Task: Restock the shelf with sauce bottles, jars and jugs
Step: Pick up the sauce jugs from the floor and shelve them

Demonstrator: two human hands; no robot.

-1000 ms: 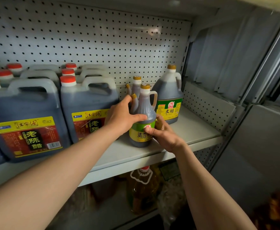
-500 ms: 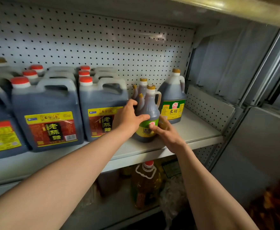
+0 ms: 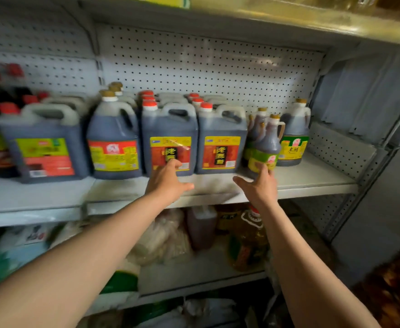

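- Right hand point(image 3: 259, 185), fingers straight, touches the small vinegar bottle point(image 3: 265, 147): nudge it flush, label forward.
- Left hand point(image 3: 168, 181) open against the red-label jug point(image 3: 170, 143); press gently, squaring it on the shelf point(image 3: 312, 176).

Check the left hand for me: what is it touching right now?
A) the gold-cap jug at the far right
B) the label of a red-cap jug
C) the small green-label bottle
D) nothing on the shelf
B: the left hand reaches with straight fingers to the red and yellow label of the red-cap jug, while the right hand is at the small green-label bottle.
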